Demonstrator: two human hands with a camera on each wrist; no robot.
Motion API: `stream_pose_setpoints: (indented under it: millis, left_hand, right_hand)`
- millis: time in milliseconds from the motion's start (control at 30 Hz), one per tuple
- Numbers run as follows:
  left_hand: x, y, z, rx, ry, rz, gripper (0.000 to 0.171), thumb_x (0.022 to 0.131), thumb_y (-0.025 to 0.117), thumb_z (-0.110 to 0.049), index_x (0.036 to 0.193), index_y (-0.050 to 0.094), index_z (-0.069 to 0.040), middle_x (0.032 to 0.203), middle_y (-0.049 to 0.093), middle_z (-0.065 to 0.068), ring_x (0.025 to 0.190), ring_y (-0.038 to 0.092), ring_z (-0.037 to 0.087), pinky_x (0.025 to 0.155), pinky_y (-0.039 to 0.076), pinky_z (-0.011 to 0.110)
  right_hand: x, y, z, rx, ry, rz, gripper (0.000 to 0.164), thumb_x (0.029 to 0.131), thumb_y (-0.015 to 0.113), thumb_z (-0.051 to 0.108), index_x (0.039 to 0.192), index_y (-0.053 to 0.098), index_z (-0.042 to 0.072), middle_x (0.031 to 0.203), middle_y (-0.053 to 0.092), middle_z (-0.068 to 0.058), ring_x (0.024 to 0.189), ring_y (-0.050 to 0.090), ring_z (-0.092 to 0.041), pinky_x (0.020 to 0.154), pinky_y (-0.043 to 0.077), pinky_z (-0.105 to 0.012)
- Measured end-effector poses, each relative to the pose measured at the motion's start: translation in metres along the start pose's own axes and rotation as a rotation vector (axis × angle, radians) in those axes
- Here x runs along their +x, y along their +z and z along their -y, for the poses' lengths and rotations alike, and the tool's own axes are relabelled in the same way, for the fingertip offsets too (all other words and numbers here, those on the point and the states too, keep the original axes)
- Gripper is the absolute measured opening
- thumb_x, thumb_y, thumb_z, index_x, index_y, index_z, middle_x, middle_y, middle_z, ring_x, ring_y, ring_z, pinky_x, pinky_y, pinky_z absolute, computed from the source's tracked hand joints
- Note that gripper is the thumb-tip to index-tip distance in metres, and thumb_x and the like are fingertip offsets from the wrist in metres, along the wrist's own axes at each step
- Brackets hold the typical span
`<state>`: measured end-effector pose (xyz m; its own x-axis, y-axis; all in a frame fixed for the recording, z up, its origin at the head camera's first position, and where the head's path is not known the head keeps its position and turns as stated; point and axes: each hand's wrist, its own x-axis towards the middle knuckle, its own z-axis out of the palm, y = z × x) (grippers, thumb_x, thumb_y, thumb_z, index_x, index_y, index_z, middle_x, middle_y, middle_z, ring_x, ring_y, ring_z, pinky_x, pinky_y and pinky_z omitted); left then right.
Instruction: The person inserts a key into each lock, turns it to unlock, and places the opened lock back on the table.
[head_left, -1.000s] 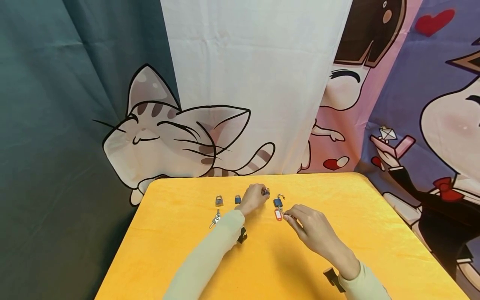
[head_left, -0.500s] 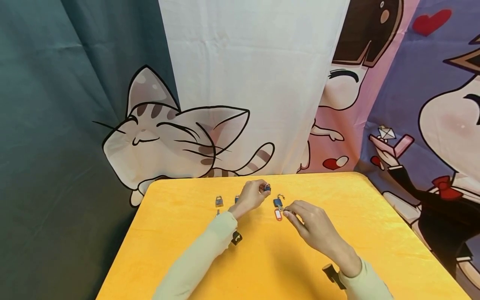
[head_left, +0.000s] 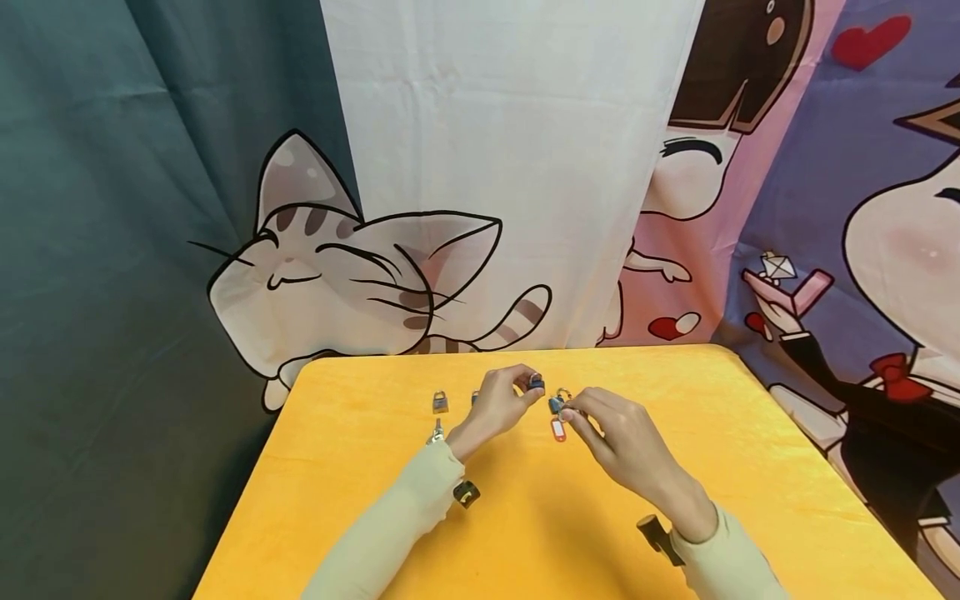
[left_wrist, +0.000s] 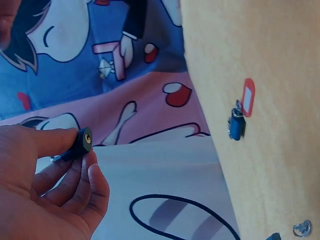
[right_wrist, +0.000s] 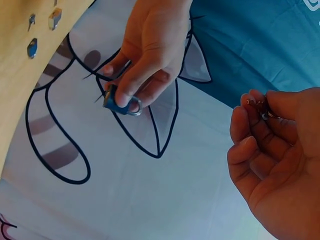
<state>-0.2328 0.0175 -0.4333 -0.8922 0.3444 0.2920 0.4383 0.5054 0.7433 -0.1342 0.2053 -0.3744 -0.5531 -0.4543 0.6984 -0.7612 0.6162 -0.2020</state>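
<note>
Between thumb and fingers my left hand pinches a small blue padlock, held up off the table. Its keyhole face shows in the left wrist view, and its shackle in the right wrist view looks closed. My right hand pinches a small metal key at its fingertips, mostly covered by the fingers. The two hands are apart, with the key to the right of the padlock. Just beyond the right fingertips lies another blue padlock with its shackle swung open, a key in it and a red-rimmed tag attached.
On the yellow table, a silver-and-brass padlock lies at the left, with loose keys below it. A further blue padlock is partly hidden behind the left hand. A printed curtain hangs behind the table.
My left hand has drawn back a little to the left and turned the padlock in its fingers. My right hand has shifted slightly left and up, nearer the padlock.
</note>
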Motion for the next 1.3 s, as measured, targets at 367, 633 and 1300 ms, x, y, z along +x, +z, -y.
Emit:
stream_pose_setpoints:
  millis: [367,633,1300]
  left_hand:
    - [-0.021,-0.02,-0.006,-0.046,0.061,-0.055,0.017,0.091,0.072,-0.022,0.106,0.071,-0.013,0.089,0.071,-0.002,0.076,0.062,0.012,0.065,0.051,0.018]
    - [-0.036,-0.031,-0.009,-0.122,0.055,-0.102,0.016,0.091,0.071,-0.024,0.105,0.072,-0.014,0.092,0.072,-0.002,0.086,0.065,0.009,0.072,0.055,0.02]
    - [-0.053,-0.058,-0.019,-0.475,0.021,-0.115,0.017,0.091,0.071,-0.02,0.103,0.07,-0.01,0.098,0.07,0.011,0.068,0.064,0.012,0.06,0.049,0.019]
  right_hand:
    - [0.012,0.005,0.001,0.035,-0.045,-0.037,0.005,0.092,0.066,0.008,0.094,0.07,0.011,0.084,0.068,0.005,0.071,0.058,-0.003,0.064,0.048,-0.017]
    - [0.018,0.007,0.006,0.067,-0.024,-0.046,0.006,0.095,0.064,0.012,0.092,0.069,0.009,0.082,0.066,0.005,0.07,0.055,-0.004,0.062,0.045,-0.015]
    - [0.028,0.021,0.014,0.132,-0.018,-0.091,0.005,0.092,0.066,0.006,0.094,0.069,0.008,0.073,0.059,0.006,0.061,0.049,-0.001,0.058,0.044,-0.013]
